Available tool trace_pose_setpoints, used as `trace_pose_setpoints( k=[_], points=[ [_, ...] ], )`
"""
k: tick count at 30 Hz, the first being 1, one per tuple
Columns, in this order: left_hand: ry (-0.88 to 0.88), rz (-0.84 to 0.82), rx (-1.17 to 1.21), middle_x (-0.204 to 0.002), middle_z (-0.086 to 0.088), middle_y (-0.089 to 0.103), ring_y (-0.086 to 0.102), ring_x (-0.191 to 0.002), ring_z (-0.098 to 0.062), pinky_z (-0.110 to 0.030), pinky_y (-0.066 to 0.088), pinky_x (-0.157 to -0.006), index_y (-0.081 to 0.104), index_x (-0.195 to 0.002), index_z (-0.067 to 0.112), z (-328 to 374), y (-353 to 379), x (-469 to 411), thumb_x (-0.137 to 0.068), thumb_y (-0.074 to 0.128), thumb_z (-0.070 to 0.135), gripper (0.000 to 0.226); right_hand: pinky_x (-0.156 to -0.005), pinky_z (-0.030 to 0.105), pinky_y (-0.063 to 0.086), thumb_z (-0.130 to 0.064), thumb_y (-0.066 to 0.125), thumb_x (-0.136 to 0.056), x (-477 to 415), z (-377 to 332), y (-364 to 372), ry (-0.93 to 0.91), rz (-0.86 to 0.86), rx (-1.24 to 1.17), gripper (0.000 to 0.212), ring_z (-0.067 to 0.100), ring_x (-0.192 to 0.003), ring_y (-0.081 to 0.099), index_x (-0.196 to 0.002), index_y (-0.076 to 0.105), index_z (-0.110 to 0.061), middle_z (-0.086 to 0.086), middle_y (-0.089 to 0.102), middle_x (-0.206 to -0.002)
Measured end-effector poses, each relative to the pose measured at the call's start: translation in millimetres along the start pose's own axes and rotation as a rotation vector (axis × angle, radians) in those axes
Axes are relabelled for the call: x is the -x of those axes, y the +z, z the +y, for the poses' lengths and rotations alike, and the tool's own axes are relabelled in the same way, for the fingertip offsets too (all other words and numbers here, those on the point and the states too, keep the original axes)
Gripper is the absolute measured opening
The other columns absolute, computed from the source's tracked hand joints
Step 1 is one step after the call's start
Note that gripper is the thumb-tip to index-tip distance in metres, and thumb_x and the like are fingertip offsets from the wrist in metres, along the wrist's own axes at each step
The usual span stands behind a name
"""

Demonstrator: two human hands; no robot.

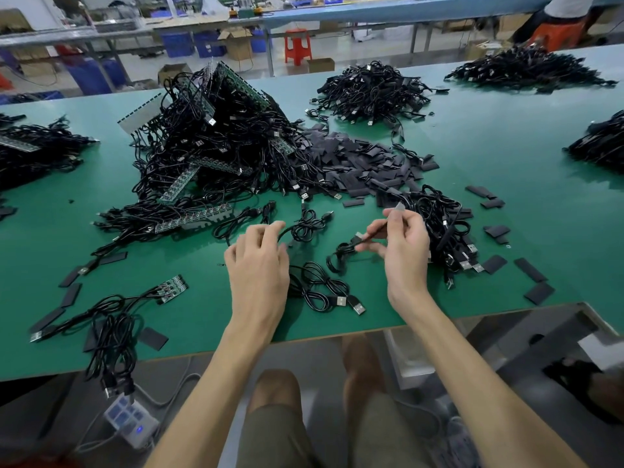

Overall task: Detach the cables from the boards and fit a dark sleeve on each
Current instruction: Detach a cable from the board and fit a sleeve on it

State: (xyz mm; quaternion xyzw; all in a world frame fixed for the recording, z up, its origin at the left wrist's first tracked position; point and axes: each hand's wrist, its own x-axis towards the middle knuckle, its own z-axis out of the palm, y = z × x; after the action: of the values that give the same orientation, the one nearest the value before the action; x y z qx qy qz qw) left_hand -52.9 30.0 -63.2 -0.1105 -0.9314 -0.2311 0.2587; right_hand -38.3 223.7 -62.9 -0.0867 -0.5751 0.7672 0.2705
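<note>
- Cable (341,256): its loose coil lies on the green table (506,146) between your hands, and one end rises into your right hand (401,251).
- Right hand: your thumb and fingertips pinch the thin end of the cable. A small grey tip (400,207) shows above your fingers.
- Left hand (260,265): palm down, fingers curled, tips at a second cable (304,228). Whether you pinch it or only touch it, cannot tell.
- Two more cables (320,292) lie coiled just below, plugs toward the table's near edge.
- Bundle of cables (445,228): just to the right of your right hand.
- Heap of sleeves (354,160): beyond your hands, with loose ones scattered on both sides.
- Heap of boards (216,130): cables attached, touching the left side of the heap of sleeves.
- Strip board (196,217): flat in front of that heap.
- Small board (174,286): cables attached, to the left of your left hand.
</note>
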Motion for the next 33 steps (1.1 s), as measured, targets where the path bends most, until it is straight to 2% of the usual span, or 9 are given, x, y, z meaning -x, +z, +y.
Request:
trace_pose_setpoints(
  k=[4, 8, 11, 14, 19, 22, 25, 29, 33],
  points=[
    [0.264, 0.094, 0.086, -0.119, -0.005, 0.064, 0.057, -0.113, -0.025, -0.046, 0.039, -0.109, 0.069, -0.121, 0.011, 1.3, -1.8, 0.5, -0.097, 0.067, 0.017, 0.024, -0.065, 0.032, 0.06, -0.019, 0.039, -0.111, -0.3, 0.8, 1.6, -0.022, -0.007, -0.026, 0.016, 0.017, -0.074, 0.069, -0.105, 0.051, -0.01, -0.001, 0.068, -0.076],
    [0.47, -0.159, 0.095, -0.109, 0.007, 0.07, 0.064, -0.104, -0.017, -0.033, 0.042, -0.102, 0.072, -0.112, 0.021, 5.4, 0.0, 4.6, -0.099, 0.064, 0.029, 0.018, -0.063, 0.034, 0.055, -0.024, 0.043, -0.111, -1.3, 1.7, 1.0, -0.043, -0.013, 0.079, 0.02, 0.018, -0.064, 0.064, -0.105, 0.057, -0.012, -0.003, 0.064, -0.07],
    [0.397, -0.177, 0.05, -0.102, 0.007, 0.071, 0.064, -0.1, -0.019, -0.035, 0.042, -0.1, 0.075, -0.102, 0.02, 3.6, 2.6, 3.1, -0.099, 0.066, 0.029, 0.014, -0.058, 0.026, 0.05, -0.027, 0.049, -0.109, -1.1, 2.9, 1.0, -0.06, -0.027, 0.134, 0.021, 0.011, -0.06, 0.057, -0.106, 0.063, -0.011, -0.008, 0.059, -0.066],
    [0.251, -0.13, -0.027, -0.107, 0.001, 0.07, 0.062, -0.105, -0.025, -0.037, 0.036, -0.104, 0.074, -0.104, 0.015, -1.5, 4.5, 0.2, -0.096, 0.066, 0.013, 0.011, -0.056, 0.022, 0.049, -0.021, 0.051, -0.108, -0.7, 2.7, 1.8, -0.053, -0.05, 0.153, 0.017, 0.008, -0.06, 0.055, -0.106, 0.066, -0.014, -0.008, 0.06, -0.065],
    [0.115, -0.061, -0.024, -0.117, -0.009, 0.066, 0.056, -0.114, -0.033, -0.04, 0.031, -0.11, 0.07, -0.115, 0.008, -2.9, 1.4, -0.3, -0.084, 0.062, -0.01, 0.037, -0.058, 0.02, 0.049, -0.023, 0.057, -0.105, -1.7, 3.4, 0.2, -0.028, -0.082, 0.176, 0.011, 0.011, -0.063, 0.062, -0.106, 0.063, -0.013, 0.0, 0.071, -0.073],
    [0.186, -0.036, 0.098, -0.115, -0.007, 0.066, 0.059, -0.11, -0.032, -0.043, 0.04, -0.103, 0.07, -0.115, 0.008, 4.5, -2.5, 0.9, -0.093, 0.061, -0.004, 0.026, -0.067, 0.021, 0.051, -0.029, 0.062, -0.103, -1.2, 5.5, 0.2, -0.064, -0.133, 0.223, 0.014, 0.01, -0.07, 0.066, -0.099, 0.066, -0.016, 0.002, 0.075, -0.079],
    [0.286, -0.086, 0.195, -0.114, -0.003, 0.067, 0.061, -0.107, -0.026, -0.041, 0.046, -0.098, 0.069, -0.117, 0.01, 11.3, -4.5, 1.6, -0.101, 0.06, 0.01, 0.018, -0.073, 0.023, 0.05, -0.037, 0.069, -0.096, -1.9, 7.5, 0.3, -0.097, -0.168, 0.332, 0.01, 0.004, -0.075, 0.064, -0.092, 0.072, -0.028, -0.011, 0.073, -0.081],
    [0.197, -0.266, 0.453, -0.116, 0.006, 0.069, 0.064, -0.107, -0.01, -0.031, 0.05, -0.096, 0.065, -0.126, 0.015, 21.4, -1.8, -6.3, -0.105, 0.054, 0.025, 0.025, -0.052, 0.017, 0.044, -0.024, 0.075, -0.093, -1.3, 6.5, -0.2, 0.0, -0.248, 0.221, 0.008, 0.006, -0.059, 0.058, -0.086, 0.075, -0.026, -0.007, 0.07, -0.071],
    [0.085, -0.341, 0.717, -0.096, 0.009, 0.075, 0.065, -0.077, -0.001, -0.017, 0.048, -0.071, 0.071, -0.119, 0.019, 37.6, 9.2, -22.3, -0.104, 0.058, 0.027, 0.022, -0.042, 0.026, 0.047, -0.013, 0.076, -0.091, -0.9, 6.0, 2.0, 0.039, -0.3, 0.162, 0.008, 0.022, -0.053, 0.064, -0.092, 0.069, -0.009, 0.008, 0.071, -0.067]
  ],
)
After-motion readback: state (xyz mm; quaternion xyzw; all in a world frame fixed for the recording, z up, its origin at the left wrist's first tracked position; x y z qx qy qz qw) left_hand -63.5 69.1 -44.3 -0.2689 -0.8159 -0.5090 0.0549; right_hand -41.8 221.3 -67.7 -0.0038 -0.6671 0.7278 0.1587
